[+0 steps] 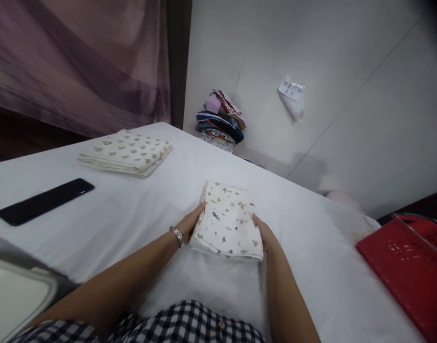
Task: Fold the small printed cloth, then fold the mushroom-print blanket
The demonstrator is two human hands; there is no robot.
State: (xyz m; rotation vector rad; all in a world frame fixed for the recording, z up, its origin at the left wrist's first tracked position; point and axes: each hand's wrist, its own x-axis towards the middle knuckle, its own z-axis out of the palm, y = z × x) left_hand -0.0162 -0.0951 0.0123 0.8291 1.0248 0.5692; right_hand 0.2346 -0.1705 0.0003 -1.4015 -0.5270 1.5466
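Note:
A folded white cloth with small printed plants and figures (230, 220) is at the middle of the white-covered table (140, 228). My left hand (192, 222) grips its left edge, and a bracelet circles that wrist. At the right edge, my right hand (264, 233) holds the same cloth, its thumb on top and the other fingers hidden underneath. A clear plastic sheet or bag (211, 286) seems to lie just below the cloth, near my body. Another folded cloth, cream with a leaf-like print (127, 151), rests at the back left.
A black phone-like slab (45, 201) lies on the left. Folded clothes (222, 121) are stacked beyond the far edge, by the wall. A red basket (404, 267) stands at the right, and a pale-topped object (16, 295) is at the lower left.

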